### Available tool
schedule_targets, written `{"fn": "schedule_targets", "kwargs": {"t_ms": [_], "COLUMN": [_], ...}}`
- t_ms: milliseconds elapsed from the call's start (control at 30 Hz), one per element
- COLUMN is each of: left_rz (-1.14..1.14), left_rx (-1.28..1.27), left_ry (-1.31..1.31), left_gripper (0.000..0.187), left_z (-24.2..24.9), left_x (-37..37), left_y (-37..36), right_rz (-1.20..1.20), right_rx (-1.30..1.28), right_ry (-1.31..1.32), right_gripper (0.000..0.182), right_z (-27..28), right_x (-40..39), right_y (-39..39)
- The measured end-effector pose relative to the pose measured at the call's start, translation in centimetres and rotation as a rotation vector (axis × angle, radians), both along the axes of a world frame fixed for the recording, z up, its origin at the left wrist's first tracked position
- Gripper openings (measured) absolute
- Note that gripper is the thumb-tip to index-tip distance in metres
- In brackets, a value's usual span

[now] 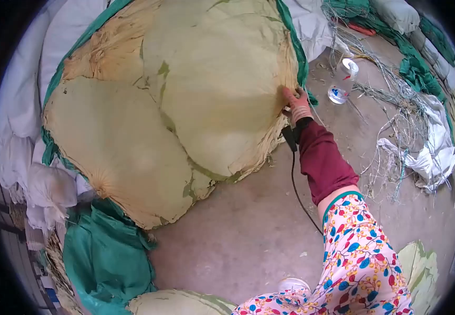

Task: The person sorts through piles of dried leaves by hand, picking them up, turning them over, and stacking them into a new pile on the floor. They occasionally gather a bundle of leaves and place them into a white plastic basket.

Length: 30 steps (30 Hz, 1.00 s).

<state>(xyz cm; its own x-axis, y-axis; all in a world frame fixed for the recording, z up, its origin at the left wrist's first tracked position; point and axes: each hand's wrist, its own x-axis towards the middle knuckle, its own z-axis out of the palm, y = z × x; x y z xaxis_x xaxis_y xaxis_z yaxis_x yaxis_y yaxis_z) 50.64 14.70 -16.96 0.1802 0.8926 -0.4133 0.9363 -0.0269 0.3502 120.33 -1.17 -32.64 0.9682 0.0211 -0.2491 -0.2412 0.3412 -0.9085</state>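
Note:
A tall stack of large, round, pale dried leaves (pixel 175 105) lies on green netting on the concrete floor. My right hand (pixel 295 103), in a pinkish glove with a maroon sleeve, reaches to the right edge of the stack and grips the rim of the top leaves (pixel 282 107). A black strap and a thin cable (pixel 292 157) hang from that wrist. My left hand is out of sight.
A clear plastic bottle (pixel 343 81) lies on the floor past the hand, among straw and cords. White sacks (pixel 427 152) and green netting (pixel 421 68) pile up on the right; green cloth (pixel 104 257) and white bags on the left. More leaves (pixel 177 303) lie at the bottom.

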Motion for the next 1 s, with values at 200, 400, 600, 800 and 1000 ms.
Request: {"fn": "schedule_targets", "kwargs": {"t_ms": [200, 400, 600, 800, 1000], "left_rz": [-0.421, -0.188, -0.198, -0.096, 0.166], "left_rx": [0.049, -0.102, -0.399, -0.644, -0.413], "left_ry": [-0.316, -0.723, -1.066, -1.425, -1.245], "left_gripper": [0.056, 0.044, 0.103, 0.077, 0.046], "left_z": [-0.7, -1.4, 0.8, 6.4, 2.9], "left_x": [8.2, 11.5, 18.3, 22.6, 13.6], "left_y": [0.7, -0.4, 0.4, 3.0, 7.6], "right_rz": [0.048, 0.006, 0.129, 0.613, 1.012], "right_rx": [-0.094, 0.015, -0.168, -0.131, -0.385], "right_ry": [-0.261, -0.312, -0.628, -1.452, -0.945], "right_gripper": [0.099, 0.090, 0.046, 0.039, 0.070], "right_z": [0.0, 7.1, 10.5, 13.6, 8.7], "right_x": [-1.0, -10.1, -24.1, -34.4, -24.8], "right_y": [4.3, 7.8, 8.8, 9.5, 9.4]}}
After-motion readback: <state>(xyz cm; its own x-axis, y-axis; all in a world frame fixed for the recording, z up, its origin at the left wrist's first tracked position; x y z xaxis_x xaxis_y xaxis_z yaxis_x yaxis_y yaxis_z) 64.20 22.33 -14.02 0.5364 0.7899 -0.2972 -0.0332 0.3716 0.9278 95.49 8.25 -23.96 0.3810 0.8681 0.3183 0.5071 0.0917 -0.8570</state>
